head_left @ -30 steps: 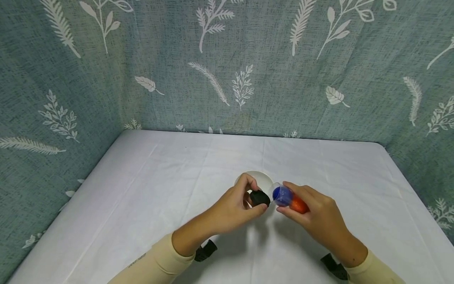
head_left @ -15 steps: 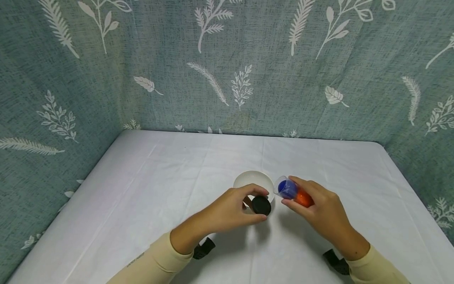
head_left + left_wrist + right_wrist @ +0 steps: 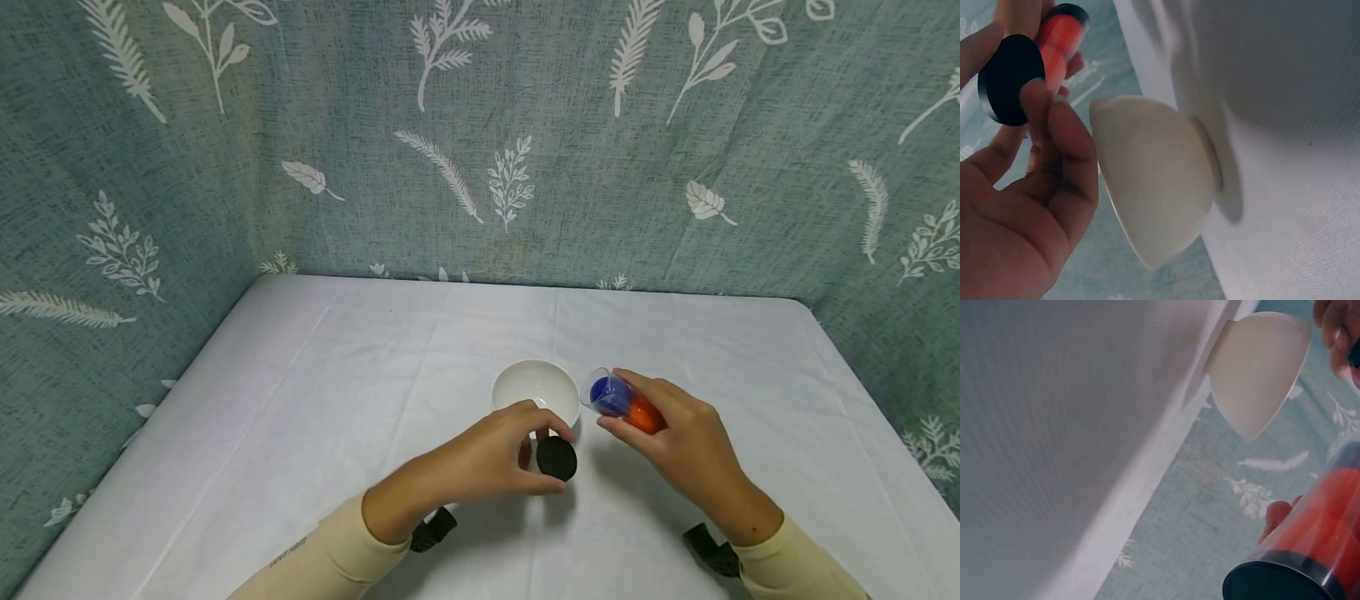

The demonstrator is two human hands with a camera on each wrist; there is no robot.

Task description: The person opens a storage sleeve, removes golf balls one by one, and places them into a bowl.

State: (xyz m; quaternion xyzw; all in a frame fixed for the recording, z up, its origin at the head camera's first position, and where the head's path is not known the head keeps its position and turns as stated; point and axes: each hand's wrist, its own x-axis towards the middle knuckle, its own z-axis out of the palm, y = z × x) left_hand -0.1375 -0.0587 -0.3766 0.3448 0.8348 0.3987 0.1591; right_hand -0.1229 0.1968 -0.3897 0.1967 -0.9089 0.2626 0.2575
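Cylinder of clear, glossy material rests in our right hand, thumb and fingers curled round it, off the white cloth and just right of the white bowl. We see orange-red filling its lower part, deep blue nearer the open rim, and a dark round base at the other end. It is tilted, the clear rim pointing toward the bowl. The orange looks rounded and stacked, perhaps balls, though blur in the left wrist view keeps us from being sure. Our left hand pinches a black cap between thumb and fingertips, apart from the cylinder and at the bowl's near side; we find its face round, flat and dull.
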